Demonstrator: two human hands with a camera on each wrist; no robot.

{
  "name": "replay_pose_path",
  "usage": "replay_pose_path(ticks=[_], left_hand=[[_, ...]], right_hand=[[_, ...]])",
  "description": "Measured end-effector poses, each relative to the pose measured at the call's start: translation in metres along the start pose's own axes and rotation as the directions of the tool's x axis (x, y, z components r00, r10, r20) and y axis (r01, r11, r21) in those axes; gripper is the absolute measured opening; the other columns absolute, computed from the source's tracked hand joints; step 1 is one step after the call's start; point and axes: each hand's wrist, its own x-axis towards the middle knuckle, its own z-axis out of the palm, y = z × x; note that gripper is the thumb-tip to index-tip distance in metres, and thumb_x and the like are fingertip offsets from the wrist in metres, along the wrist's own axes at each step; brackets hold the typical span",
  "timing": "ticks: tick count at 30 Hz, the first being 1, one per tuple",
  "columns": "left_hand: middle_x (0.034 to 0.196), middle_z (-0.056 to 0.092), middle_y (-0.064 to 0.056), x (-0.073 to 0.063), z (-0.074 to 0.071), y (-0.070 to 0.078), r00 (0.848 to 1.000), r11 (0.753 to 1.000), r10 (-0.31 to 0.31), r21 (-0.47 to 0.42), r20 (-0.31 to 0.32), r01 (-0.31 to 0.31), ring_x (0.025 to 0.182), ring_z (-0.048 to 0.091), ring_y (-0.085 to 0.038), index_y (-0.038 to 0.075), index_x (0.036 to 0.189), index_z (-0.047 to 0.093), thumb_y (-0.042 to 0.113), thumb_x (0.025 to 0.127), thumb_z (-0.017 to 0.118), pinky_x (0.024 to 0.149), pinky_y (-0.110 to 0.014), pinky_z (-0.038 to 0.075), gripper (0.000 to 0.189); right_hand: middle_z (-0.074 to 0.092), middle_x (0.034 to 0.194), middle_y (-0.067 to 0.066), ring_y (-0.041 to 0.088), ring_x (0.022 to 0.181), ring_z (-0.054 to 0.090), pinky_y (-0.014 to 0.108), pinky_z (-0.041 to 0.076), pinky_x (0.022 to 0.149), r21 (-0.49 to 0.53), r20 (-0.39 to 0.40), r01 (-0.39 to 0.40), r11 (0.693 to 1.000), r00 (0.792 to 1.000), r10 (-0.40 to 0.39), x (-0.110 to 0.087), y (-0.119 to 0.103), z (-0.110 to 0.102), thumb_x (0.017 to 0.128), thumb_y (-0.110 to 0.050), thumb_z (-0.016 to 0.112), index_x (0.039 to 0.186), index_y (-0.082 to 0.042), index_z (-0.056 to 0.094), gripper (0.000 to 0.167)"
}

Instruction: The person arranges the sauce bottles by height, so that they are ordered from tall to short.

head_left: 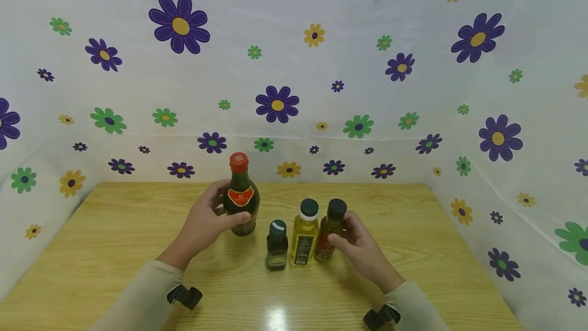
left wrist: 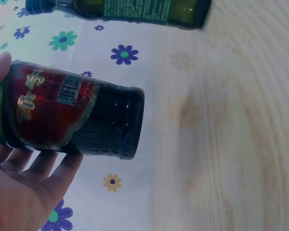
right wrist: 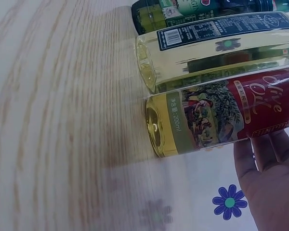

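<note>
My left hand (head_left: 205, 219) grips a dark sauce bottle (head_left: 241, 198) with a red cap, fingers behind it and thumb across the front. In the left wrist view, the sauce bottle (left wrist: 77, 115) shows a red label with a barcode, and its bottom hangs over the wooden table. On the other side, my right hand (head_left: 363, 254) holds an olive oil bottle (head_left: 326, 239) with a black cap between thumb and fingers. A red "Olive Oil" label marks this olive oil bottle (right wrist: 216, 115) in the right wrist view. It leans slightly against the yellow oil bottle (head_left: 303, 241).
A small dark green bottle (head_left: 277, 249) stands upright between the sauce bottle and the yellow oil bottle. All stand on or over a wooden table (head_left: 229, 290). A white flowered cloth (head_left: 294, 65) rises behind the table and along both sides.
</note>
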Motion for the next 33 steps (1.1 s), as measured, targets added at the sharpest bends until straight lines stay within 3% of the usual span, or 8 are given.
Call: replay_pose_path(ticks=[11,20,28,33], left_hand=[[0.146,0.055,-0.01,0.02,-0.004,-0.008,1.0,1.0,-0.009,0.024,0.001,0.009,0.133,0.054,-0.036,0.018,0.152,0.043,0.044,0.083,0.087,0.111,-0.059,0.045,0.085],[0.147,0.054,-0.011,0.027,-0.006,-0.015,0.999,0.999,-0.034,0.001,0.013,0.034,0.135,0.053,-0.037,0.018,0.153,0.042,0.044,0.083,0.087,0.113,-0.057,0.044,0.087],[0.146,0.054,-0.011,0.033,-0.01,-0.025,1.0,1.0,-0.024,0.004,-0.003,0.024,0.132,0.055,-0.037,0.018,0.154,0.041,0.043,0.084,0.087,0.111,-0.057,0.046,0.087],[0.148,0.054,-0.011,0.037,-0.016,-0.033,1.0,1.0,-0.017,-0.012,0.025,0.017,0.136,0.053,-0.036,0.02,0.153,0.042,0.04,0.085,0.087,0.113,-0.058,0.043,0.084]], right_hand=[[0.054,0.139,0.017,0.017,0.123,0.058,0.025,0.051,0.102,0.017,-0.003,0.002,1.0,1.0,-0.002,0.001,0.0,0.0,0.103,-0.007,0.063,0.138,-0.007,0.048,0.038],[0.053,0.14,0.016,0.018,0.125,0.057,0.026,0.05,0.103,0.028,0.0,-0.013,1.0,1.0,0.013,-0.001,0.0,0.001,0.103,-0.009,0.063,0.138,-0.008,0.047,0.038],[0.053,0.139,0.017,0.02,0.125,0.058,0.026,0.051,0.103,0.03,0.002,-0.014,0.999,1.0,0.014,0.0,0.0,0.002,0.103,-0.008,0.063,0.136,-0.007,0.047,0.036],[0.053,0.141,0.016,0.018,0.127,0.057,0.024,0.049,0.105,0.024,-0.014,-0.029,0.999,0.999,0.029,-0.001,-0.001,0.002,0.103,-0.009,0.063,0.135,-0.008,0.048,0.035]])
